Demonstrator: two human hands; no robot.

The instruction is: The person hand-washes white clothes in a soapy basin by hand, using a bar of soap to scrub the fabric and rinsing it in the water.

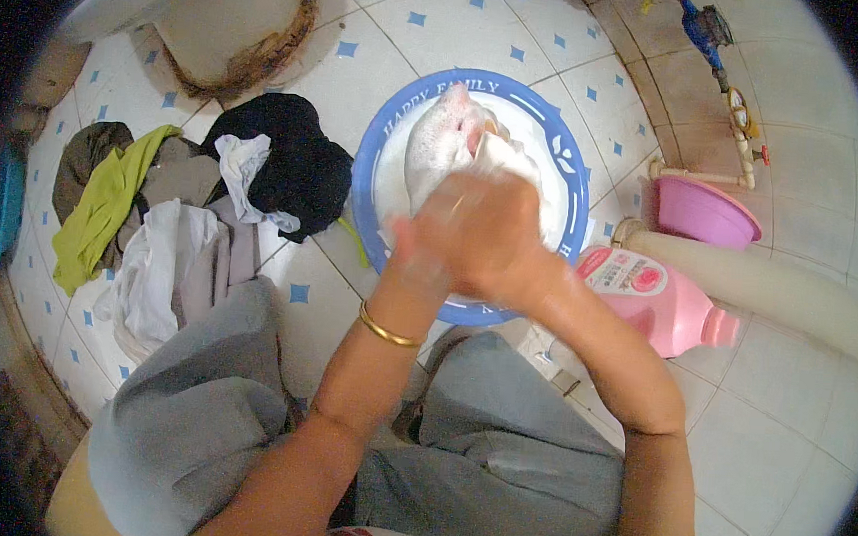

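Note:
A wet white cloth (436, 147) with soapy foam and a pinkish patch lies bunched in a round basin with a blue rim (580, 156). My left hand (431, 228), blurred by motion, is pressed against my right hand over the near side of the basin. A gold bangle (388, 332) circles my left wrist. Curled into a fist, my right hand (497, 235) grips the cloth, which bulges out beyond the knuckles. Both hands appear closed around the same cloth; the fingers and the part between them are hidden or smeared.
Heaped clothes, among them a black garment (295, 164), a yellow-green one (108, 211) and a white one (161, 251), lie left on the tiled floor. A pink detergent bottle (647, 311) lies right of the basin, near a purple basin (705, 215) and a pipe (767, 278).

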